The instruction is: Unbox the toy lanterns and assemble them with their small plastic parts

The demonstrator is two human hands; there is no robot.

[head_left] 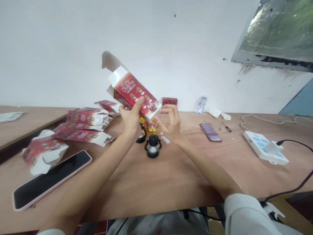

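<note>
Cardboard box (133, 93) is what I have up in the air, tilted above the middle of the table (186, 186), red with "Merry Christmas" printing. Its upper left end stands open, with flaps spreading outward; from my head camera I can't see whether anything is inside. The left hand (132, 119) clamps the box near its lower end, thumb pressed on the printed face. The right hand (171, 124) is at the lower right end, fingers curved and thumb apart; I can't tell whether it pinches the edge there.

Below, I see a black lantern (153, 148) upright on the table, something pale behind its clear wall. Another black lantern (141, 136) is partly hidden by the left arm, and a gold lantern (152, 129) stands just behind. On my left, several red cartons (84, 117) lie overlapping, white flaps loose; their insides are hidden from me. A crumpled carton (46, 151) touches a phone (52, 178). Against the wall I have small red packs (169, 101) and a clear bottle (201, 105), its contents too indistinct to tell.
</note>
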